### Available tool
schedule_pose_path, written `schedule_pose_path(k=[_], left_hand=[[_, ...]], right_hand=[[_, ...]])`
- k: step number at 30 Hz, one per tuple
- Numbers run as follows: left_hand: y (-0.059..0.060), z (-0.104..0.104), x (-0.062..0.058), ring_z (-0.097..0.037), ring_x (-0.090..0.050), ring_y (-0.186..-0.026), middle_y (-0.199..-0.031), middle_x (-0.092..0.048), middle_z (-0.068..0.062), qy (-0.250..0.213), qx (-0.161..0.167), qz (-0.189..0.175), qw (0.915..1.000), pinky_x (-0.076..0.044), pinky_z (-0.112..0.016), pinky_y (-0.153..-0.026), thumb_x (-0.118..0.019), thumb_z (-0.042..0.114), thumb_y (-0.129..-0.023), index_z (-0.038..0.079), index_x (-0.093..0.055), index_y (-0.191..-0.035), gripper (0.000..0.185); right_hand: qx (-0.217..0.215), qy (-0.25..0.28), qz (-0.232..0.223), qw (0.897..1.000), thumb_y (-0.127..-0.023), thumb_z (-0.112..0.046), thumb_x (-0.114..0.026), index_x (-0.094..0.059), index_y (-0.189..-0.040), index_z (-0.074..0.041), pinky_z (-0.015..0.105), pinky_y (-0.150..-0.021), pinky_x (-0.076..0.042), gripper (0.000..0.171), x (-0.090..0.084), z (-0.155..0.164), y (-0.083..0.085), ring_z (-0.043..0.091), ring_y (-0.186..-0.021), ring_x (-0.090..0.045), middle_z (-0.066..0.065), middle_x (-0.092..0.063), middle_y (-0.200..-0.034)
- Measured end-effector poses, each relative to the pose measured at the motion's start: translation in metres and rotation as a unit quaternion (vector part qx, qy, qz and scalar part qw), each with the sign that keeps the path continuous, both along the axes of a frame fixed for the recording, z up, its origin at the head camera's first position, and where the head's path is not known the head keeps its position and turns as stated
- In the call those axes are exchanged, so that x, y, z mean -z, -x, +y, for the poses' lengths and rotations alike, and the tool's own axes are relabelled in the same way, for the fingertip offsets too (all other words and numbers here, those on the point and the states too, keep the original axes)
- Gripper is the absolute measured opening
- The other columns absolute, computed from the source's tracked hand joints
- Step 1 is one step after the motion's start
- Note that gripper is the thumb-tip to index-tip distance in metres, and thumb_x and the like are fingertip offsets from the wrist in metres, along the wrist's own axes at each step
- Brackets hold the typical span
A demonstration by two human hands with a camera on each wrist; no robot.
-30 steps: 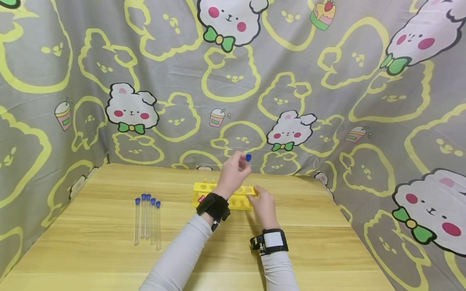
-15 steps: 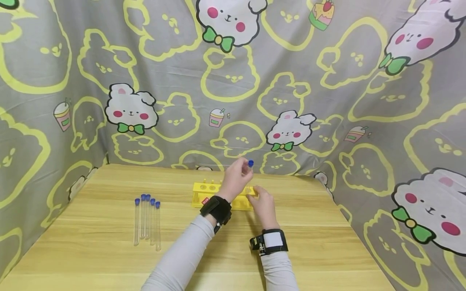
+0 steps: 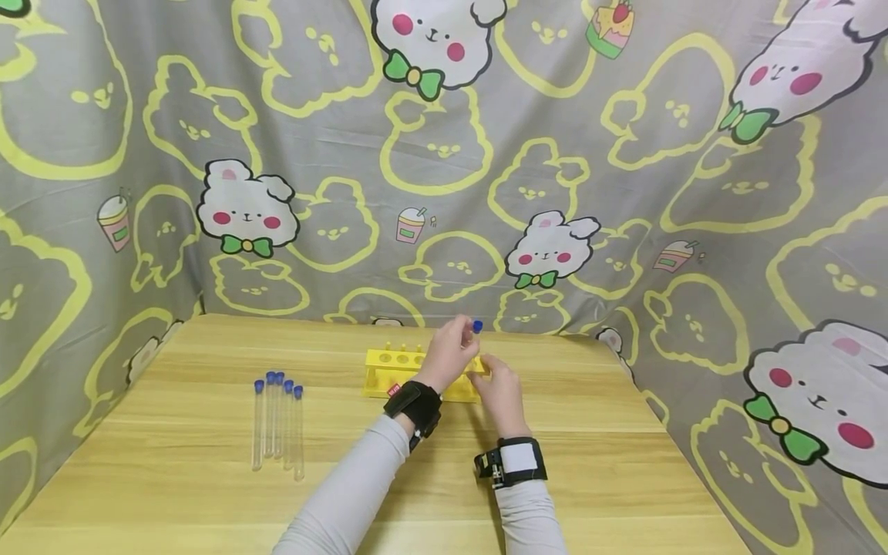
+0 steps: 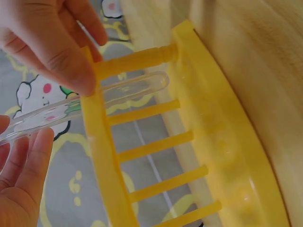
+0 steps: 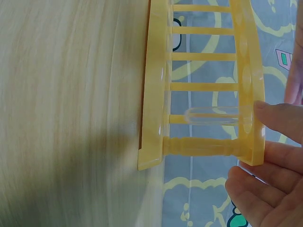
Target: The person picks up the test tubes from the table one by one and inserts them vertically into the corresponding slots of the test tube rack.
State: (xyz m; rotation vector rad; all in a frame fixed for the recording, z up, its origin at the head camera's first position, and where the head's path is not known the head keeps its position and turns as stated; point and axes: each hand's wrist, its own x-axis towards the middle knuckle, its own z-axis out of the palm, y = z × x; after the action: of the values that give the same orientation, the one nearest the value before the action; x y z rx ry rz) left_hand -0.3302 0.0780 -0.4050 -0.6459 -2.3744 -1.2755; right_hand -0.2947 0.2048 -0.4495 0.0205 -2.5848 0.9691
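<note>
My left hand (image 3: 466,331) pinches a clear test tube near its blue cap (image 3: 476,326) and holds it upright over the right end of the yellow rack (image 3: 405,368). In the left wrist view the tube (image 4: 109,97) passes through a hole in the rack's top plate (image 4: 102,156). Its round bottom hangs short of the base. My right hand (image 3: 487,370) grips the rack's right end. In the right wrist view its fingers (image 5: 279,125) pinch the top plate beside the tube (image 5: 213,115).
Several more blue-capped tubes (image 3: 277,420) lie side by side on the wooden table (image 3: 590,462), left of the rack. A patterned cloth (image 3: 624,193) hangs close behind and along both sides of the table.
My left hand has come down with the tube, and the blue cap now sits lower, just above the rack. My right hand has stayed on the rack's end.
</note>
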Motion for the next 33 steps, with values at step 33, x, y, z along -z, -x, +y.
schedule_pose_path(k=[33], left_hand=[[0.005,0.008,0.020,-0.019,-0.066,-0.084,-0.093,-0.064,-0.008,0.002,-0.024,-0.047,0.9986,-0.055,-0.024,-0.071,-0.064,0.013,-0.092,0.005,-0.059,-0.113,0.022]], right_hand=[[-0.003,-0.024,0.025,0.999,-0.086,-0.018,-0.072,-0.065,-0.119,0.003,0.048,-0.095,-0.052,0.040,-0.002,-0.001,-0.002,0.038,-0.114,-0.063,0.022,-0.067,-0.119]])
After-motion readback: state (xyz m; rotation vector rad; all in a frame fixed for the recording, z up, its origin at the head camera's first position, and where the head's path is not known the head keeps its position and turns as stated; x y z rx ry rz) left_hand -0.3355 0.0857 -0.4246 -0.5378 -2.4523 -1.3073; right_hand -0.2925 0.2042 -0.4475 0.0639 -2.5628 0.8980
